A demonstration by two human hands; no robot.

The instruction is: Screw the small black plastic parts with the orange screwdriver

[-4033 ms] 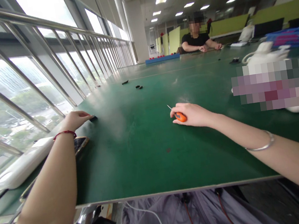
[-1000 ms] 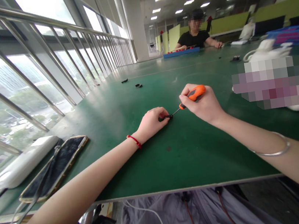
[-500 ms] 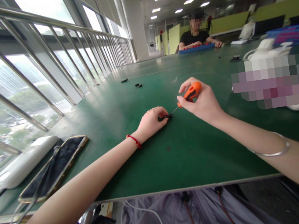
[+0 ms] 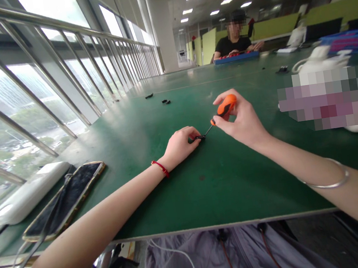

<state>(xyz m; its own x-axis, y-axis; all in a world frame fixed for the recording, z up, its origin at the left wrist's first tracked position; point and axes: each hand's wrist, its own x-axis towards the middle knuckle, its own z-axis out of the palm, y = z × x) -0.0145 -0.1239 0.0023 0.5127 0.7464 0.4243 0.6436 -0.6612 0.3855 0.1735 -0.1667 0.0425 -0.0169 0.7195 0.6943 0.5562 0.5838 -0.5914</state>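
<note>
My left hand (image 4: 180,145) rests on the green table (image 4: 173,188), its fingers pinching a small black part (image 4: 198,138) flat against the surface. My right hand (image 4: 241,118) is closed round an orange-handled screwdriver (image 4: 225,106), held slanted, with its thin metal tip down on the black part. The two hands sit close together near the middle of the table. A red cord is on my left wrist and a silver bangle on my right forearm.
A phone (image 4: 65,201) and a white power bank (image 4: 24,195) lie at the left by the window railing. Small black parts (image 4: 165,102) sit farther back. White objects (image 4: 318,61) are at the right. A person (image 4: 235,41) works at the far end with a blue tray (image 4: 236,57).
Four seconds ago my left hand was at the table's left edge and the screwdriver lay low. Both hands have since met at the black part; lately the handle tipped slightly higher.
</note>
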